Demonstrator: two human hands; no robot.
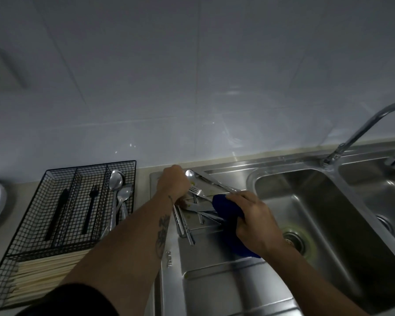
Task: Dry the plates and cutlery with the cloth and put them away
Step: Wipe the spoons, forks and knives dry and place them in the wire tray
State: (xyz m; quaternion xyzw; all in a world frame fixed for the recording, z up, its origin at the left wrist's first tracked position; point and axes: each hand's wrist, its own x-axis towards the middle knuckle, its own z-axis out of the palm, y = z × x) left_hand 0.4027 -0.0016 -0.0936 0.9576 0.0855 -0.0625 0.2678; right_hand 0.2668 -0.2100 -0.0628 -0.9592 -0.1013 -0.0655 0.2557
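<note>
Two hands at the wet cutlery [193,201]: left hand [172,181] closing on slippery, stiff steel handles, right hand [255,222] clutching the soft blue cloth [226,213].

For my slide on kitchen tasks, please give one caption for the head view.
Left hand reaches into cutlery on the drainboard while right hand holds a blue cloth.
</note>
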